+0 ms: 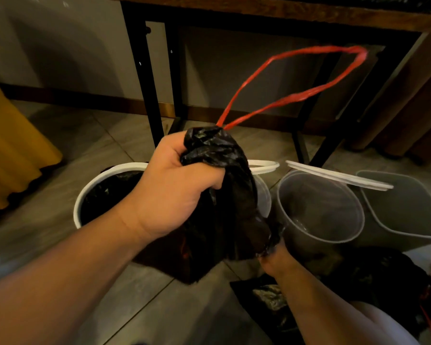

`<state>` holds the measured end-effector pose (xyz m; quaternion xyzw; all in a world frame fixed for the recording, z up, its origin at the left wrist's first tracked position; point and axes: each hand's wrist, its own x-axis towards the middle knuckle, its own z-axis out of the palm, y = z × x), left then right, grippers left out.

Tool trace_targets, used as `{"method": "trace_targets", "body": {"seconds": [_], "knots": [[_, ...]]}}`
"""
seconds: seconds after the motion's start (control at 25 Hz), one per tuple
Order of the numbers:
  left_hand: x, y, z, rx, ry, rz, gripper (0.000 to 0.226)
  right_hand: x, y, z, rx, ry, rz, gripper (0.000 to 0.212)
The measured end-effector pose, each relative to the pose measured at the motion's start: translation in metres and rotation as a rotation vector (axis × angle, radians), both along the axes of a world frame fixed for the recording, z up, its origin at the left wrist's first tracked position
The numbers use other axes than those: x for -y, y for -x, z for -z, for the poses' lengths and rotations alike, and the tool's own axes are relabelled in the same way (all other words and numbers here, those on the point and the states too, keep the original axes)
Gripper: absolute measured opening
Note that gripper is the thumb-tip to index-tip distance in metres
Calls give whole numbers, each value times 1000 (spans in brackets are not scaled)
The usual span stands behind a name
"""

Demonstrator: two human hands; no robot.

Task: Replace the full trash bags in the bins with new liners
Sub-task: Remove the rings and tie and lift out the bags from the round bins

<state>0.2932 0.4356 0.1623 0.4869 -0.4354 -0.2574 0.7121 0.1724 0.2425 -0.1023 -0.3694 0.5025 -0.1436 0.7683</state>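
Note:
My left hand grips the gathered neck of a black trash bag, held up over the floor. A red drawstring loop stands out from the bag's top toward the upper right. My right hand pinches the bag's lower edge, its fingers mostly hidden by the plastic. Behind the left hand stands a round bin with a white rim, lined in black. To the right is an unlined translucent round bin. A grey rectangular bin stands at the far right.
A white ring lid rests across the two right-hand bins. Black bags with red ties lie on the floor at lower right. A black-legged wooden table stands behind the bins. Yellow fabric hangs at left.

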Motion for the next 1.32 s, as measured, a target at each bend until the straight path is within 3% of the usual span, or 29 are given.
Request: {"method": "trace_targets", "body": {"seconds": [0.12, 0.28, 0.44, 0.56, 0.68, 0.84, 1.0, 1.12, 1.2, 1.32], "knots": [[-4, 10, 24, -88, -98, 42, 22, 5, -5, -2, -92, 19, -43, 43], [3, 24, 72, -48, -452, 123, 27, 2, -11, 1, -79, 101, -20, 43], [12, 19, 114, 139, -681, 171, 13, -2, -9, -9, -50, 81, -68, 36], [8, 18, 157, 389, -930, 207, 33, 2, -4, -9, -57, 119, -78, 27], [6, 19, 195, 590, -1103, 208, 35, 7, 3, -5, -67, 166, -119, 21], [8, 11, 221, 820, -1106, 218, 32, 5, 1, 5, -97, 225, -89, 25], [-6, 28, 243, 840, -1062, 486, 79, 5, 19, -1, -124, 251, 224, 29], [-16, 32, 239, 914, -1049, 560, 91, -3, 29, -16, -243, 508, 388, 30], [-22, 8, 219, 980, -913, 449, 68, -23, 19, -36, -392, 843, 276, 39], [-46, -56, 177, 678, -743, 88, 27, -78, -17, -77, -318, 1347, -25, 33]]}}
